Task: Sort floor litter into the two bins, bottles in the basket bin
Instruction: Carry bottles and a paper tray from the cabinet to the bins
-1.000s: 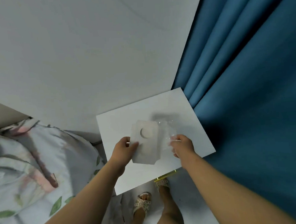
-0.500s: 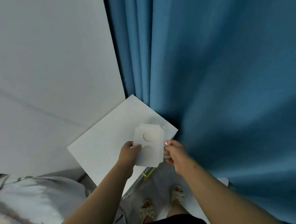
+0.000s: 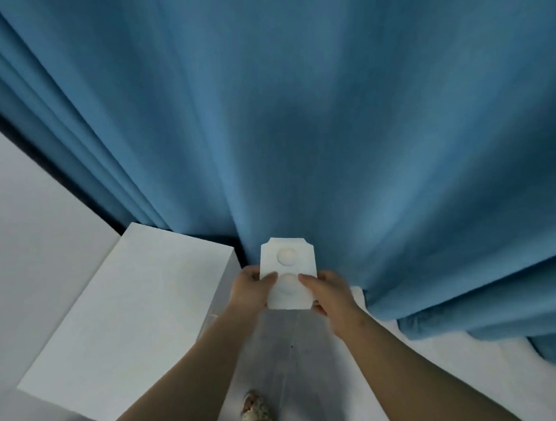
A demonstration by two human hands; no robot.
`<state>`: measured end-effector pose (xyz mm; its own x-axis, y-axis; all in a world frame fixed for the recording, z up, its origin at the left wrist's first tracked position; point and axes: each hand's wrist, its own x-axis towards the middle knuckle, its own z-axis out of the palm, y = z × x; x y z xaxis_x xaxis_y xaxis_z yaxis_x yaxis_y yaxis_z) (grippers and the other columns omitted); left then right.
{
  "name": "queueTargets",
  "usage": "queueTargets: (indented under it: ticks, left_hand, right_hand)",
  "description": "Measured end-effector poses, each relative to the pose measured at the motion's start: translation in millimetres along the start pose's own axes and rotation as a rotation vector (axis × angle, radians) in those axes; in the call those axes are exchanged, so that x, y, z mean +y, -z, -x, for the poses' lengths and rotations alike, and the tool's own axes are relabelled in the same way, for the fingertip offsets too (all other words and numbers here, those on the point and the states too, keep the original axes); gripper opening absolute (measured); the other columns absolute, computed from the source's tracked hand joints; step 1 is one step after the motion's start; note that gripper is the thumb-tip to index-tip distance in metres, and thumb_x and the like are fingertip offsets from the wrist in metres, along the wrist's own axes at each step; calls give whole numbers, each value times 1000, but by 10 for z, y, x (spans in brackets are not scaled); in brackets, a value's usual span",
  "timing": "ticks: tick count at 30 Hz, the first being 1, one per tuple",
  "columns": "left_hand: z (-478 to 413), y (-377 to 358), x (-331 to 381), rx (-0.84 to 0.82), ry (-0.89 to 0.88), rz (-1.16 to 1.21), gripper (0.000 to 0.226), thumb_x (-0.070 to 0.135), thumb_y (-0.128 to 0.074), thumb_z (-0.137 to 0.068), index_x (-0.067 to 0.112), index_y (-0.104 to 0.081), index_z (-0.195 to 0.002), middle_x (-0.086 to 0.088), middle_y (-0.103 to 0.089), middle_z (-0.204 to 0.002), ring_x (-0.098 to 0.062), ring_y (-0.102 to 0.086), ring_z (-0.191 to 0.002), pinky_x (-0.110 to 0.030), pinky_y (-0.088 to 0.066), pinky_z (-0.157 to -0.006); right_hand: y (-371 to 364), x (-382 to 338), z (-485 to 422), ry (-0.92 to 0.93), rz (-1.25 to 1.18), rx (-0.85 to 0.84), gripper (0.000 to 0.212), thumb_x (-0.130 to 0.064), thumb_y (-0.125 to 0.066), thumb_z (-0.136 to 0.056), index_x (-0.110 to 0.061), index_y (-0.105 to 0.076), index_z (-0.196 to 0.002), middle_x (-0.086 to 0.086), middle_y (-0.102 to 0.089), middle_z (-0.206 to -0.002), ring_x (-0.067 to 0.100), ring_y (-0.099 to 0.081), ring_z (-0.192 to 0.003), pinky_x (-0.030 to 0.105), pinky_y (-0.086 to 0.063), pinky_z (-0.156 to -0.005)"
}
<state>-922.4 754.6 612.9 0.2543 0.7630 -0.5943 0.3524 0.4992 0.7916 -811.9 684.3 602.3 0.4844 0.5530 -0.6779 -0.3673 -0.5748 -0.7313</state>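
Note:
I hold a flat white cardboard insert [image 3: 288, 261] with two round embossed shapes, upright in front of me at chest height. My left hand [image 3: 250, 288] pinches its left edge, thumb across the front. My right hand [image 3: 328, 288] grips its right edge from the other side. The lower round shape lies between my two thumbs. Neither bin and no bottle is in view.
A white cabinet top [image 3: 127, 317] stands at the lower left, close to my left forearm. A blue curtain [image 3: 296, 111] fills the view ahead and pools on the pale floor [image 3: 443, 379] at right. My sandalled foot [image 3: 255, 413] shows below.
My view has swung right, from the wall and bed to the curtain. The white cabinet has slid to the left. The card has turned upright and my hands now sit closer together.

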Motion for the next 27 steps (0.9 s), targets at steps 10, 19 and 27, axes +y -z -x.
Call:
queueTargets:
  ticks: [10, 19, 27]
  left_hand:
    - [508, -1799, -171, -215, -43, -162, 27, 9, -60, -87, 4, -56, -113, -11, -62, -105, -27, -61, -92, -33, -52, -69]
    - [1210, -3131, -356, -431, -84, -296, 22, 9, -62, -85, 8, -54, -106, -8, -59, -102, -26, -60, -92, -35, -52, -71]
    - [1600, -3924, -515, -619, -83, -425, 19, 5, -61, -86, 7, -51, -102, -9, -57, -97, -25, -56, -84, -27, -46, -61]
  right_hand:
    - [1859, 413, 299, -2, -138, 243, 5, -16, -61, -87, -13, -57, -88, 6, -60, -87, 20, -57, -78, 37, -50, -77]
    - [3209, 916, 751, -38, -339, 470, 11, -19, -60, -89, -17, -52, -80, 7, -59, -94, 24, -55, -90, 39, -51, -81]
    - [3842, 1348, 1033, -85, -578, 617, 11, -20, -60, -89, -13, -55, -94, 11, -62, -102, 24, -58, -87, 27, -46, -60]
